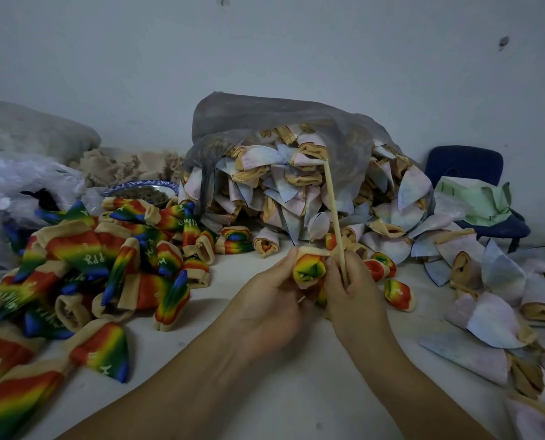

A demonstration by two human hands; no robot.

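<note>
Both grips are holding a rainbow fabric piece (309, 269) just above the white desk (309, 395), near its middle.

The left grip (271, 300) is curling around the piece, whose beige rim is sitting on top while its bunched rainbow end is facing the camera. The right grip (353, 287) is clenching a wooden stick (334, 211) and touching the piece; the stick's long axis is running nearly upright, its top leaning left toward a grey plastic bag (233, 122) of pale pieces. A rainbow pile (83, 249) is lying left, a blue chair (464, 163) is standing right, and a bare wall (264, 42) is rising behind.
</note>
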